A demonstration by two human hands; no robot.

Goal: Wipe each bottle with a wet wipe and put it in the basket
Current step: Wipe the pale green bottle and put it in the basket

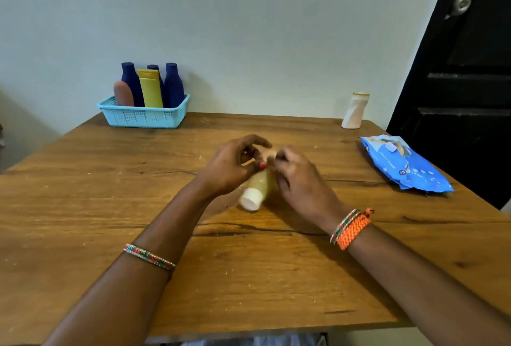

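A small pale yellow bottle [258, 186] with a white cap lies tilted at the table's middle, cap toward me. My left hand [229, 168] grips its upper body with fingers curled. My right hand [300, 180] presses a small whitish wet wipe [269, 154] against the bottle's far end; most of the wipe is hidden between my fingers. The light blue basket [143, 117] stands at the far left against the wall and holds several bottles: dark blue ones, a yellow tube and a brown one. A white bottle [355, 110] stands upright at the far right.
A blue pack of wet wipes [406, 164] lies near the table's right edge. A dark door [470, 83] rises right of the wooden table [110, 193]. The wall runs directly behind the basket.
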